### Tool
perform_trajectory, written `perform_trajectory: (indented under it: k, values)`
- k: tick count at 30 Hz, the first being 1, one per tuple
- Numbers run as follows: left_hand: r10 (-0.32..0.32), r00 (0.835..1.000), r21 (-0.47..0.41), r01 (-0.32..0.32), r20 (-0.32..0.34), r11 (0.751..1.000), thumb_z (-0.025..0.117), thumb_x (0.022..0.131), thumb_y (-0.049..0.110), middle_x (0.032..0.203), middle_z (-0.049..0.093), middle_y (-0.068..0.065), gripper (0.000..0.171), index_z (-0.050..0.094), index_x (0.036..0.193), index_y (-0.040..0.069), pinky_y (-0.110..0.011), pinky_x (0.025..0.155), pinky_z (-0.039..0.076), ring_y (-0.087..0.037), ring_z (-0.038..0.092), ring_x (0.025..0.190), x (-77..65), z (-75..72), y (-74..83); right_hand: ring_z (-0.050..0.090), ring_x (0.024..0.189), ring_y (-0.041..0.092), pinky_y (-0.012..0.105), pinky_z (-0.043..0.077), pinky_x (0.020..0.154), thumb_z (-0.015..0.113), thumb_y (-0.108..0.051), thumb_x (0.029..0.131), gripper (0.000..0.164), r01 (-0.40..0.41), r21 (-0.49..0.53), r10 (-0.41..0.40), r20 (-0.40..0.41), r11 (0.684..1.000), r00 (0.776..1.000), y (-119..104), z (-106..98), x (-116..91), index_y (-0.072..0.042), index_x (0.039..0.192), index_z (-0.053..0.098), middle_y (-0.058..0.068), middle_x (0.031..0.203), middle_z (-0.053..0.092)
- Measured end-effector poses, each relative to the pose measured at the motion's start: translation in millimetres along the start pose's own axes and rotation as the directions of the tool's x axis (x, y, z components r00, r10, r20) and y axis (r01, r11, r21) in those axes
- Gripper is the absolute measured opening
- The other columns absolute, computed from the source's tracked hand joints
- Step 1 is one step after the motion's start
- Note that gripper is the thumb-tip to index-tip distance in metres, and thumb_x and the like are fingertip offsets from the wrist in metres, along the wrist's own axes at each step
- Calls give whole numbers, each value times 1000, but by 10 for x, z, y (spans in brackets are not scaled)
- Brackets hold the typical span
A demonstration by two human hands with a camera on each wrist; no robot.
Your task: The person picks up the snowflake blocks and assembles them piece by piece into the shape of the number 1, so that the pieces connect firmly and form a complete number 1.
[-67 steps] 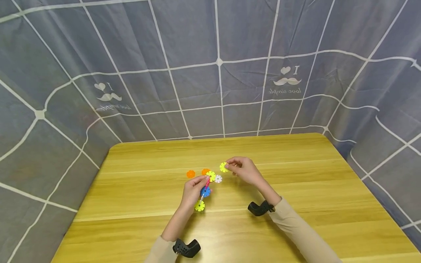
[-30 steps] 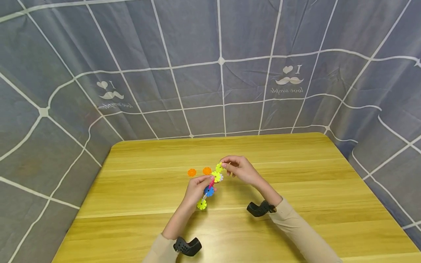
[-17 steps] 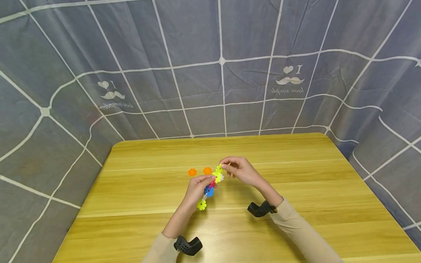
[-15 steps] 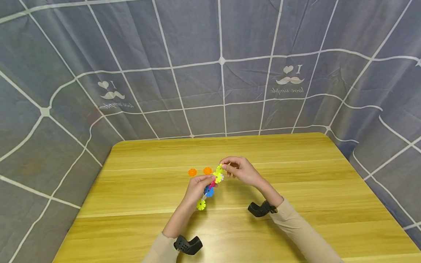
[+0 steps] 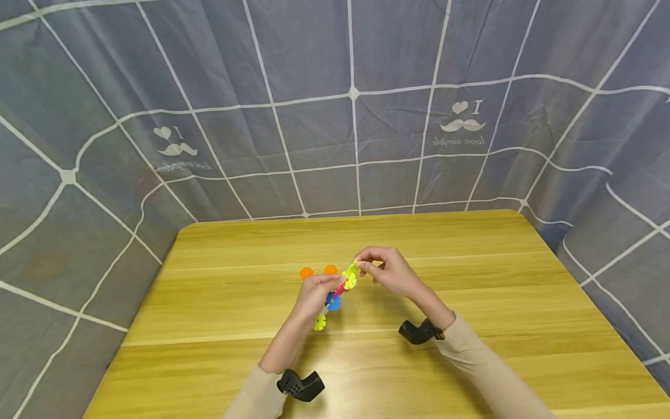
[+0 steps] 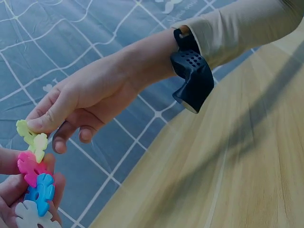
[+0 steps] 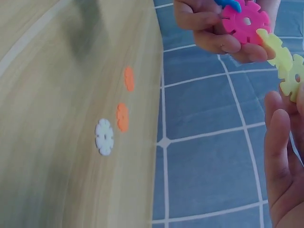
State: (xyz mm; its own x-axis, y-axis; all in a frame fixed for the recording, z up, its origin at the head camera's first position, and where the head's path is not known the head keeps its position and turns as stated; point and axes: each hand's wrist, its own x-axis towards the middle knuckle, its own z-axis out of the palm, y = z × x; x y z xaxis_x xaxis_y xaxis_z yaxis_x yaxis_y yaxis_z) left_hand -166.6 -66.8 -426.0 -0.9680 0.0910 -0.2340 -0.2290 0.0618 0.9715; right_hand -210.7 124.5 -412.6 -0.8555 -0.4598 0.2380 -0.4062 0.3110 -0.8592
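Interlocking plastic snowflake discs form a chain held up between both hands. My left hand [image 5: 314,295] pinches it at the pink disc [image 7: 240,29]. Below that hang a blue disc [image 5: 333,301], a white disc [image 6: 33,216] and a yellow disc [image 5: 320,322]. Above the pink one sits another yellow disc [image 5: 349,280]. My right hand [image 5: 391,271] pinches a further yellow disc [image 7: 289,81] between thumb and fingertips, its edge meeting the upper yellow disc at an angle. In the left wrist view these two yellow discs overlap at their slots.
Two orange discs, one farther left [image 5: 306,273] and one nearer the chain [image 5: 330,269], lie flat on the wooden table [image 5: 445,244]. A loose white disc [image 7: 104,137] lies near them. A grey grid-patterned curtain [image 5: 314,139] surrounds the table's back and sides.
My right hand has brought its yellow disc leftward and down from apart to the chain's upper yellow disc, then turned it more edge-on. My left hand keeps its hold and has shifted slightly right.
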Motion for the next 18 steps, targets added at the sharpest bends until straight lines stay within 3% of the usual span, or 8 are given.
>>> perform_trajectory:
  k: [5,9,14,18]
  values:
    - [5,1000,-3,-5,6,1000,62,91,16,77,65,3,28,70,106,-6,-19,53,38,-7,47,59,-7,21,11,59,67,3,26,50,49,60,-8,94,12,3,22,-3,-3,1000,1000,23,2,-34,0,95,69,23,88,68]
    - [16,1000,-11,-16,23,1000,62,91,14,72,63,6,27,70,105,-8,-18,51,38,-6,45,55,-1,34,4,59,65,4,22,49,48,61,-7,93,11,18,26,-18,-15,1000,1000,32,4,-59,0,94,69,19,87,68]
    - [31,999,-15,-31,26,999,63,90,15,79,67,0,28,71,104,-8,-20,59,41,-9,50,66,5,43,-4,59,67,3,23,50,48,61,-6,93,11,50,23,-49,-29,998,998,32,-2,-68,0,93,69,18,85,68]
    - [63,997,-16,-62,50,998,64,90,23,95,71,-6,32,71,105,-5,-25,74,45,-13,56,86,-3,18,2,61,69,2,24,52,50,61,-6,92,10,69,25,-68,-51,997,996,10,11,-54,0,91,69,15,85,69]
